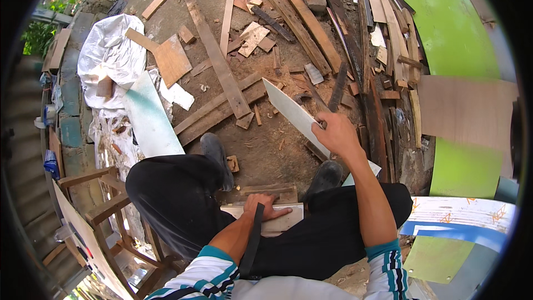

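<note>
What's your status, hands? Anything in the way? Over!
Right hand: gripping pale flat piece. Left hand: resting on light board. Possible obstacle: wooden planks scattered ahead. Over.

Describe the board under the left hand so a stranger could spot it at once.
Start at the black trousers in the lower part of the picture. Between the thighs, the left hand rests on a flat board. Its off-white face sets it apart from the brown wood just beyond it.
</note>
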Demonstrator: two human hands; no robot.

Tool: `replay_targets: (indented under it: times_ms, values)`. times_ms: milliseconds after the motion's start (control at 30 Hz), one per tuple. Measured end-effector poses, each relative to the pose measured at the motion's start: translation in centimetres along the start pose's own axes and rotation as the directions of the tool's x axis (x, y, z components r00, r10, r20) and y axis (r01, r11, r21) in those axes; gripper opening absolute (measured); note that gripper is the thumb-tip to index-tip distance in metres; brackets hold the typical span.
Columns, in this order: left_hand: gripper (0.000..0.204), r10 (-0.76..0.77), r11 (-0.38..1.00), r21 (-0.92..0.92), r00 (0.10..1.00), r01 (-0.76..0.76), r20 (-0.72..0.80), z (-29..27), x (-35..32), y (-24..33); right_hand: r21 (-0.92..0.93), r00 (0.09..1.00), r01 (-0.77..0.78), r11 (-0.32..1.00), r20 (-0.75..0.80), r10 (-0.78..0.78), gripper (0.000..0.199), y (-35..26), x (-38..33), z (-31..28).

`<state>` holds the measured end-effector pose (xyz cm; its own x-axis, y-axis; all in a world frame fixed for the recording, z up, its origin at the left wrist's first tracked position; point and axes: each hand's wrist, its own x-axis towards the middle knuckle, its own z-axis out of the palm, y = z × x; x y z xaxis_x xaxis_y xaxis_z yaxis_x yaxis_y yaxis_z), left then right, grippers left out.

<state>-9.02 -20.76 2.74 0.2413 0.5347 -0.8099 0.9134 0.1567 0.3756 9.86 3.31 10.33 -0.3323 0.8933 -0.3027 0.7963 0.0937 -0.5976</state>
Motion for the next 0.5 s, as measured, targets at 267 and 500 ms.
replay_targets:
  times_ms: [267,500]
  values:
    - [0.083,-0.043,0.994,-0.106,0.976,0.021,-0.211,2.3,-0.2,-0.5,-0.036,0.998,-0.06,0.998,-0.02,0.059,0.032,-3.4,-0.4,0.9]
    - [0.084,-0.079,0.873,-0.48,0.948,-0.084,-0.309,3.7,2.8,-3.7,-0.088,0.991,-0.054,0.995,-0.127,0.042,0.033,-6.7,-1.6,2.5]
